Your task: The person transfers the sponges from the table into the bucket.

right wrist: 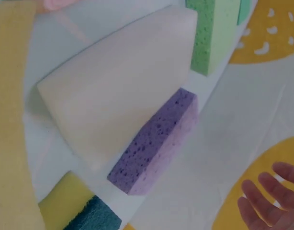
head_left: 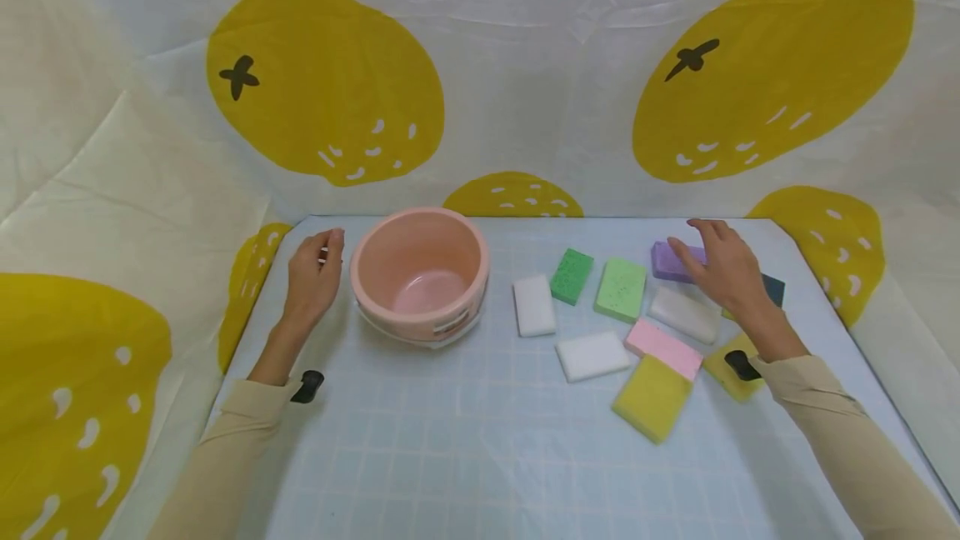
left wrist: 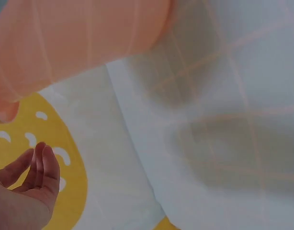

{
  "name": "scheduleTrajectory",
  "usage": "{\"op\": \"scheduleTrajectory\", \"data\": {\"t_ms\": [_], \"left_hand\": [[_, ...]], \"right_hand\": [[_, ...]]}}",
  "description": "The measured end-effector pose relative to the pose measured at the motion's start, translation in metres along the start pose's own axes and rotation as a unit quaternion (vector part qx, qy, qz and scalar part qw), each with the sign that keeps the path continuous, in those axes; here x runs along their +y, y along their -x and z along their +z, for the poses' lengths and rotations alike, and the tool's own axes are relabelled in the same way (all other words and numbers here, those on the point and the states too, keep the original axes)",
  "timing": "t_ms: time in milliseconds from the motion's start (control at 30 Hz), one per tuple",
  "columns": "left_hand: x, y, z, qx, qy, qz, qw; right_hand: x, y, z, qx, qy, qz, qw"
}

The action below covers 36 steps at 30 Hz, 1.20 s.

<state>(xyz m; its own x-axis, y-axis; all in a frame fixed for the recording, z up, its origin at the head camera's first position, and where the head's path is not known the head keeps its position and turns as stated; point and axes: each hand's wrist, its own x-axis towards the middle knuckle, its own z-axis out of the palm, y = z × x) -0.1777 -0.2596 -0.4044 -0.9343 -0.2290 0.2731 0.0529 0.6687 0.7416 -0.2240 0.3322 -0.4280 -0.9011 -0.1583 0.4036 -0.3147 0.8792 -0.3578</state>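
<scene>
My left hand hovers left of a pink bucket, fingers loosely bent with nothing in them. In the left wrist view that hand shows beneath the bucket's side, apart from it. Over the right part of the table, my right hand holds nothing, its thumb and fingers spread. A purple sponge lies nearest it, partly hidden behind the fingers. Just below is a white sponge. The right wrist view shows the fingers apart from the purple sponge.
Several other sponges lie about: dark green, light green, white, another white, pink, yellow. Beneath the right wrist sit another yellow sponge and a dark-topped one. Fruit-printed cloth hangs behind.
</scene>
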Motion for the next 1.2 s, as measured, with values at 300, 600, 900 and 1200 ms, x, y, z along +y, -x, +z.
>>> {"op": "scheduleTrajectory", "data": {"t_ms": [300, 600, 900, 1200], "left_hand": [[0.009, 0.002, 0.004, -0.004, 0.025, -0.015, 0.9996], [0.010, 0.003, 0.006, -0.026, 0.045, -0.030, 0.9982], [0.015, 0.005, 0.006, -0.044, 0.084, -0.040, 0.9947], [0.017, 0.005, 0.008, -0.050, 0.153, -0.076, 0.9840]], "right_hand": [[-0.023, -0.005, 0.006, -0.023, -0.017, 0.004, 0.9996], [-0.043, -0.010, 0.022, -0.028, -0.029, -0.012, 0.9991], [-0.060, -0.015, 0.037, -0.038, -0.021, -0.039, 0.9983], [-0.074, -0.016, 0.053, -0.028, -0.034, -0.077, 0.9960]]}}
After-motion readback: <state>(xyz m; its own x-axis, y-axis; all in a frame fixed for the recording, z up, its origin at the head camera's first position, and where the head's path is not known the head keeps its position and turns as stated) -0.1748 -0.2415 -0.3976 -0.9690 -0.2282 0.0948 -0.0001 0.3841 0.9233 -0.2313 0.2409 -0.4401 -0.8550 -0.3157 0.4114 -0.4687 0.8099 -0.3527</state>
